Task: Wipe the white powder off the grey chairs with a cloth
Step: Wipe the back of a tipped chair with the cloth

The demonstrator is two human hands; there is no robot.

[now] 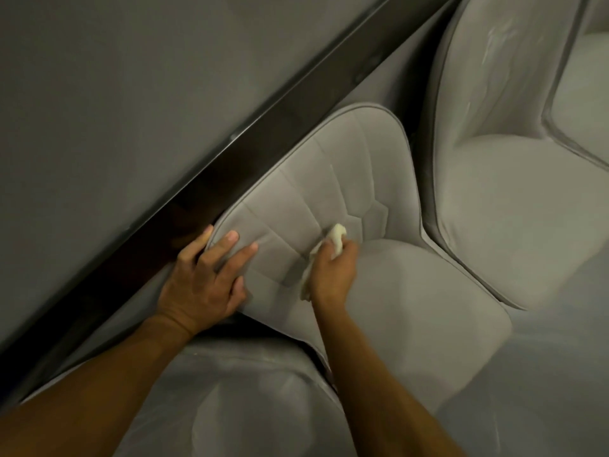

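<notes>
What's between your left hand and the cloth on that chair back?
Only bare, seam-stitched grey fabric of the chair back, seen in the head view; the left hand and cloth are apart.

Both arms are bare as far as I can see, left forearm and right forearm alike. Left hand and right hand are bare too, with short, plain fingernails.
</notes>
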